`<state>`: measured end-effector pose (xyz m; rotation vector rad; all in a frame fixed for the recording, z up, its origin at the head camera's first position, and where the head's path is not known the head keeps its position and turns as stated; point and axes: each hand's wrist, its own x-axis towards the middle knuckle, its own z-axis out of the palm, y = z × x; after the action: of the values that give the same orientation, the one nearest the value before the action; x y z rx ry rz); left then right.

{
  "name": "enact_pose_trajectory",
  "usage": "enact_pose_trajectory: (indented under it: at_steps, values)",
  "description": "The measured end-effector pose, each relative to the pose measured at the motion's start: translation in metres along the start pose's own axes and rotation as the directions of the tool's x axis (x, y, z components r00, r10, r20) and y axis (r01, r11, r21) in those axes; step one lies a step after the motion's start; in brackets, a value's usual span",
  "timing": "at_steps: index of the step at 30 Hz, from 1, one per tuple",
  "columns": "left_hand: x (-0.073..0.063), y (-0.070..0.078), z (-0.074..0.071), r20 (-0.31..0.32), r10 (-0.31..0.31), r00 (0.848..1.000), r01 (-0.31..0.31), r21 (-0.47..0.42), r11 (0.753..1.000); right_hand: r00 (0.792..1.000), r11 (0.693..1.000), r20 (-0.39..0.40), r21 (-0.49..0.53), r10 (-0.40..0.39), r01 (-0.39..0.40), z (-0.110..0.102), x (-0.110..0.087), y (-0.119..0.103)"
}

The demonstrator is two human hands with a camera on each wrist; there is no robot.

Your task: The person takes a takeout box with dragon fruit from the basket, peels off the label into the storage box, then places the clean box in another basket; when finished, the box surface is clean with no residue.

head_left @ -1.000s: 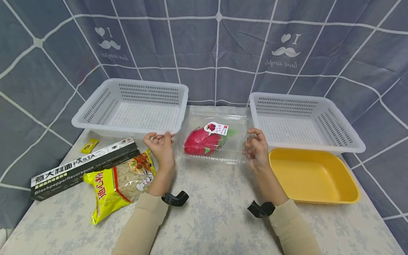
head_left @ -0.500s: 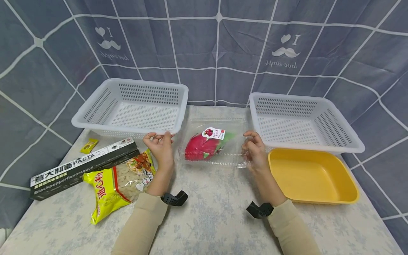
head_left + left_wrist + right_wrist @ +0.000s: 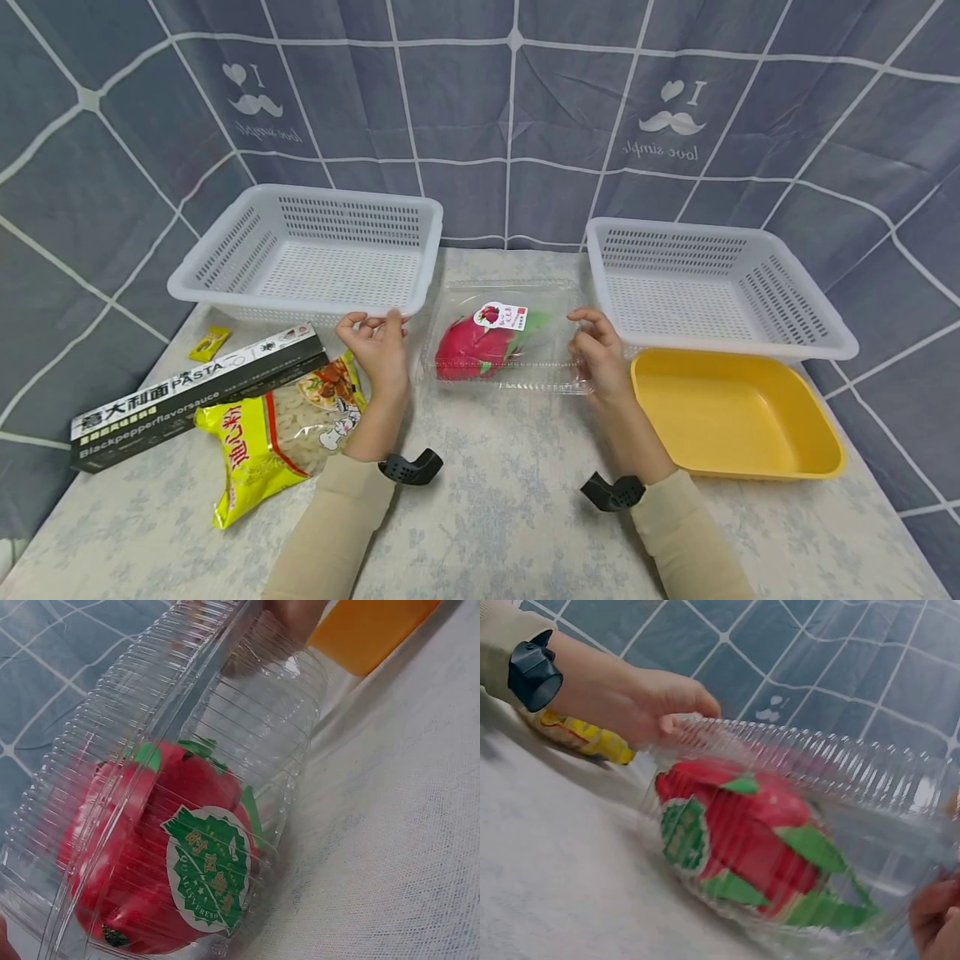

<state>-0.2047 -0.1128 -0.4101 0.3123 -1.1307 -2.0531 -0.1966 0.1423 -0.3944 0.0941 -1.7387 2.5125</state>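
Observation:
A clear plastic clamshell box (image 3: 551,293) holds a red dragon fruit (image 3: 468,346) with green leaf tips, between the two hands. White labels show on the box's top and near end. My right hand (image 3: 600,350) grips the box's right end with curled fingers; its fingertips (image 3: 934,911) show at the edge of the right wrist view. My left hand (image 3: 378,354) stays left of the box, fingers loosely curled beneath the left basket's front rim. In the head view a small gap parts it from the box; whether it touches the basket, I cannot tell.
White perforated baskets stand at back left (image 3: 337,306) and back right (image 3: 723,343). A yellow bin (image 3: 738,417) is at right. On the left lie a black pasta box (image 3: 198,396), a yellow bag of pasta (image 3: 255,450) and a small yellow packet (image 3: 210,343).
The clamshell box has shifted slightly towards me and to the left, and my right hand moved a little left with it. The left hand has hardly moved.

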Motion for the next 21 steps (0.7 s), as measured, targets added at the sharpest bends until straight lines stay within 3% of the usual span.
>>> enact_pose_trajectory:
  at_steps: [4, 9, 14, 21]
  values:
    - [0.000, -0.001, 0.000, -0.004, 0.005, 1.000, -0.005, -0.002, 1.000, 0.998, 0.982, 0.036, -0.184, 0.042, -0.035, -0.004, 0.001, -0.009]
    - [0.000, -0.001, 0.000, -0.004, 0.005, 1.000, -0.005, -0.006, 1.000, 0.979, 0.898, 0.130, -0.431, 0.155, -0.085, -0.011, 0.000, -0.025]
    - [0.000, 0.001, 0.001, -0.001, -0.001, 1.000, 0.001, -0.003, 1.000, 0.951, 0.850, 0.195, -0.515, 0.240, -0.109, -0.018, 0.001, -0.035]
    - [0.000, 0.001, 0.000, -0.001, -0.005, 1.000, 0.004, -0.007, 1.000, 0.926, 0.785, 0.242, -0.614, 0.291, -0.087, -0.026, 0.002, -0.044]
